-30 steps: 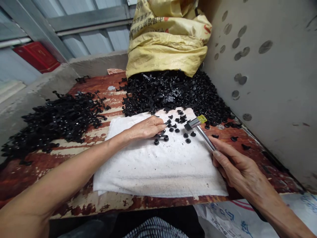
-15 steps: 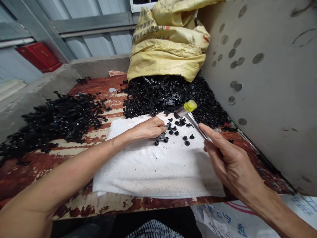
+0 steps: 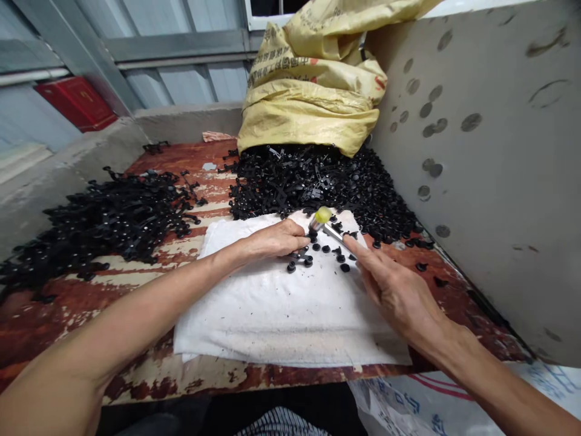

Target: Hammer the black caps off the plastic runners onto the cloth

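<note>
My right hand (image 3: 385, 275) is closed round the metal handle of a small mallet (image 3: 321, 217) with a yellow end. The mallet's head is down at the tips of my left hand's fingers, by a small black part; whether it touches is hard to tell. My left hand (image 3: 281, 238) holds a black plastic bracket (image 3: 299, 259) with round ends against the white cloth (image 3: 281, 321); its fingers hide much of it. Several small black round caps (image 3: 326, 249) lie loose on the cloth between my hands.
A heap of black brackets (image 3: 118, 212) lies on the worn red tabletop at the left. Behind the cloth, more black parts (image 3: 290, 181) spill from a yellow sack (image 3: 308, 115). A pale spotted panel (image 3: 490, 181) walls off the right side.
My right hand has brought the mallet down and to the left, to my left fingertips. My left hand stays on the bracket. The view has shifted slightly.
</note>
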A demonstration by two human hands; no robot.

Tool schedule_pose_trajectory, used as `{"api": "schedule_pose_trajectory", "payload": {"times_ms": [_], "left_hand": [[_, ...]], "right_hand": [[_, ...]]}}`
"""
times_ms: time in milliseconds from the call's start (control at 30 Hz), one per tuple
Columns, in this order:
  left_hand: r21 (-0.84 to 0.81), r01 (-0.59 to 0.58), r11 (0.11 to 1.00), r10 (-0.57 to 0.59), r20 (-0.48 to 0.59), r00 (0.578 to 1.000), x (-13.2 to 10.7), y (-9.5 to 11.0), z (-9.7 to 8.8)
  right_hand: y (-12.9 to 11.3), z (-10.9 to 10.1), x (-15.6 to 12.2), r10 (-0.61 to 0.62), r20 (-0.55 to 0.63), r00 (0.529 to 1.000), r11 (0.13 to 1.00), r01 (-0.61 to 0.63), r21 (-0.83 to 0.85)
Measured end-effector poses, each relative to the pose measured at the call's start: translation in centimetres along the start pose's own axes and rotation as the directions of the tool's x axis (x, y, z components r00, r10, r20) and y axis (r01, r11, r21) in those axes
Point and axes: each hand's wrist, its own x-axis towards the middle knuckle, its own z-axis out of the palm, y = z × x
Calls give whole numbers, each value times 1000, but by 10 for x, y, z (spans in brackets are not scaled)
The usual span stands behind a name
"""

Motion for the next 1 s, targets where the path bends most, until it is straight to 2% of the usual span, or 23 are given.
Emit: {"api": "schedule_pose_trajectory", "payload": {"times_ms": [67, 200, 233, 367, 400, 533, 567, 700, 733, 867, 900, 1000], "left_hand": [[13, -9, 1000, 10, -17, 1000, 0, 0, 0], [-27, -3, 1000, 3, 8, 1000, 0, -1, -1], [-44, 2, 999, -2, 15, 1000, 0, -2, -1], [-35, 4, 999, -4, -6, 1000, 2, -5, -1], [-20, 2, 1000, -2, -11, 1000, 3, -6, -1], [-33, -5, 999, 5, 17, 1000, 4, -9, -2], [-41, -2, 999, 3, 25, 1000, 4, -8, -2], [44, 11, 999, -11, 7, 1000, 4, -3, -2], [81, 1, 997, -1, 6, 1000, 4, -2, -1], [167, -35, 985, 38, -11, 999, 4, 3, 0], [174, -28, 984, 32, -19, 999, 4, 4, 0], [190, -15, 982, 20, -25, 999, 4, 6, 0]], "right_hand": [[2, 1, 0, -3, 18, 1000, 1000, 3, -3], [-1, -1, -2, -31, -140, 990, 996, 43, 79], [-1, -1, -3, -27, -142, 989, 996, 38, 76], [1, 1, -3, 0, 25, 1000, 1000, -1, 30], [1, 1, -3, -2, 29, 1000, 999, 1, 44], [-4, -3, -2, 0, -166, 986, 992, 21, 127], [-4, -3, -2, -4, -171, 985, 993, 24, 114], [3, -3, -5, -14, 25, 1000, 1000, 14, -4], [4, -4, -6, -5, 24, 1000, 1000, 4, 4], [1, -9, -7, 13, -176, 984, 994, 5, 105], [1, -9, -7, -1, -166, 986, 996, 17, 92], [2, -4, -8, -37, -30, 999, 998, 39, 46]]}}
